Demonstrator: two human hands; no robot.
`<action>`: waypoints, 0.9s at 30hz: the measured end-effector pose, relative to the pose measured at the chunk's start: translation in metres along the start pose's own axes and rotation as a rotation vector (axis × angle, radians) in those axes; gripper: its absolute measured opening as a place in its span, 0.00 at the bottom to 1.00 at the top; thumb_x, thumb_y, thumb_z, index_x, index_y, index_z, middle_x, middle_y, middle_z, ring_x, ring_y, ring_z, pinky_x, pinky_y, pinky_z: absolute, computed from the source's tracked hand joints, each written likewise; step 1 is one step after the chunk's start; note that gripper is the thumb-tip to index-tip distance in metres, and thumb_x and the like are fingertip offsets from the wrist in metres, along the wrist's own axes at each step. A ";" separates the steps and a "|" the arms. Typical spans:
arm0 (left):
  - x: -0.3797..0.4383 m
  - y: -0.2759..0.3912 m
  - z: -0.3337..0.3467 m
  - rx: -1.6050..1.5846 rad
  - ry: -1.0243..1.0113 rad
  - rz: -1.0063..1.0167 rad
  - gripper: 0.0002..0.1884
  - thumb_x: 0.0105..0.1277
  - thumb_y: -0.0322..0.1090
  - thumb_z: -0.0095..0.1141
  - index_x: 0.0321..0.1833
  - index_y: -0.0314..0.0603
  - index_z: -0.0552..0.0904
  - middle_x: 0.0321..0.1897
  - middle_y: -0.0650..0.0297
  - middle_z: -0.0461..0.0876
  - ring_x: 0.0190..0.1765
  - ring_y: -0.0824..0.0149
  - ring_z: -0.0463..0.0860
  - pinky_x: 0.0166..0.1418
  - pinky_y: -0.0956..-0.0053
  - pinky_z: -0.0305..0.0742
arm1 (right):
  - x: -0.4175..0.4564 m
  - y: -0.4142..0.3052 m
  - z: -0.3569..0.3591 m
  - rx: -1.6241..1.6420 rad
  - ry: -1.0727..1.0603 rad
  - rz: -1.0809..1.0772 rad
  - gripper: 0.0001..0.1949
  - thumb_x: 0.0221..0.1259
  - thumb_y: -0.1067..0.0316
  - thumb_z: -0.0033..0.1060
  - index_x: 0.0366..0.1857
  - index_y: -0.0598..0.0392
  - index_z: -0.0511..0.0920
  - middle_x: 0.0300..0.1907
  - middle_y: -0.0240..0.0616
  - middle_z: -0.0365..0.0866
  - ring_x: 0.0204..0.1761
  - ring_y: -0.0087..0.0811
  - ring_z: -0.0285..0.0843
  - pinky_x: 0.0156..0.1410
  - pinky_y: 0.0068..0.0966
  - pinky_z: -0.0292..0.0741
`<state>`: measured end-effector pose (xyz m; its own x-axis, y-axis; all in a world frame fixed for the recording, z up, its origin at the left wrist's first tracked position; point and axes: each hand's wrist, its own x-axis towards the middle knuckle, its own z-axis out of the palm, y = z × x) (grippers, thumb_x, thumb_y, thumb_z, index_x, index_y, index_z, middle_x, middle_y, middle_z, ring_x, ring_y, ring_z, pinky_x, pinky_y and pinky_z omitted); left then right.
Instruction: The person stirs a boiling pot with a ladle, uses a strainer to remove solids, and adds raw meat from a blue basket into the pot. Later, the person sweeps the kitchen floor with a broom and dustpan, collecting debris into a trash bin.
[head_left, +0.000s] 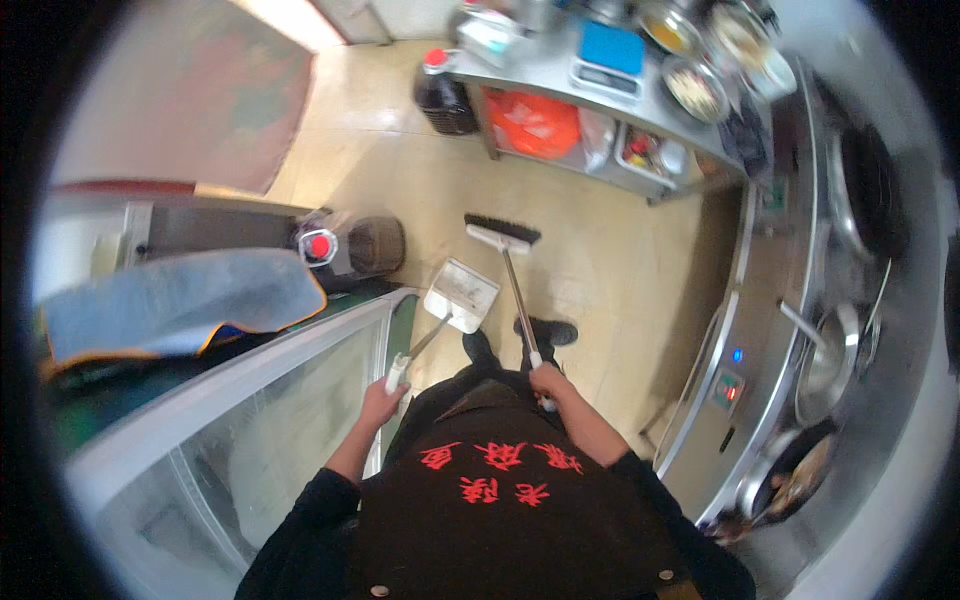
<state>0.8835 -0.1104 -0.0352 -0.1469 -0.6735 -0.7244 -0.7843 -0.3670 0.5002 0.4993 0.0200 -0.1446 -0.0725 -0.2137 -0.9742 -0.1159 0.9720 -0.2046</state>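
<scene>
My left hand (384, 399) is closed around the white handle of a long-handled dustpan (463, 292). The dustpan's white pan rests on the tiled floor, just ahead of my left shoe, with some dirt or stains on it. In my right hand (552, 384) is the white grip of a broom (517, 289) with a metal pole. Its white head with dark bristles (501, 231) lies at the floor ahead of my feet, to the right of and beyond the dustpan. The two tools are apart. A dark apron bearing red writing covers my front.
A steel table (540, 75) with a scale (609, 60) and bowls stands ahead. Stoves with a pot (829, 367) and woks line the right. A glass-doored cabinet (300, 397) is at left, near dark jugs (375, 244). Another jug (444, 97) stands beside the table.
</scene>
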 end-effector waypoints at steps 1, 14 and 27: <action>0.000 -0.006 -0.003 -0.005 -0.031 -0.029 0.21 0.67 0.52 0.66 0.40 0.35 0.82 0.19 0.58 0.82 0.20 0.63 0.82 0.29 0.64 0.77 | -0.019 -0.009 -0.009 -0.049 -0.022 -0.052 0.13 0.70 0.61 0.56 0.38 0.64 0.78 0.24 0.45 0.82 0.18 0.39 0.79 0.23 0.40 0.77; 0.003 -0.005 -0.026 -0.019 0.180 -0.011 0.26 0.61 0.60 0.69 0.47 0.44 0.80 0.34 0.50 0.86 0.41 0.45 0.86 0.45 0.55 0.79 | 0.005 -0.241 -0.041 -0.260 0.009 -0.361 0.17 0.76 0.55 0.55 0.38 0.62 0.73 0.21 0.40 0.79 0.17 0.34 0.78 0.24 0.35 0.76; 0.006 -0.005 -0.024 0.028 0.228 -0.048 0.29 0.44 0.54 0.81 0.46 0.47 0.85 0.33 0.59 0.86 0.35 0.56 0.87 0.40 0.63 0.82 | 0.405 -0.709 -0.046 -1.023 0.448 -0.798 0.13 0.66 0.65 0.61 0.43 0.67 0.81 0.43 0.57 0.88 0.44 0.53 0.89 0.47 0.46 0.85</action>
<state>0.9011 -0.1276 -0.0307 0.0288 -0.7846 -0.6193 -0.8041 -0.3862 0.4519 0.5066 -0.7605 -0.3900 0.0697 -0.8785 -0.4726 -0.9349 0.1077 -0.3382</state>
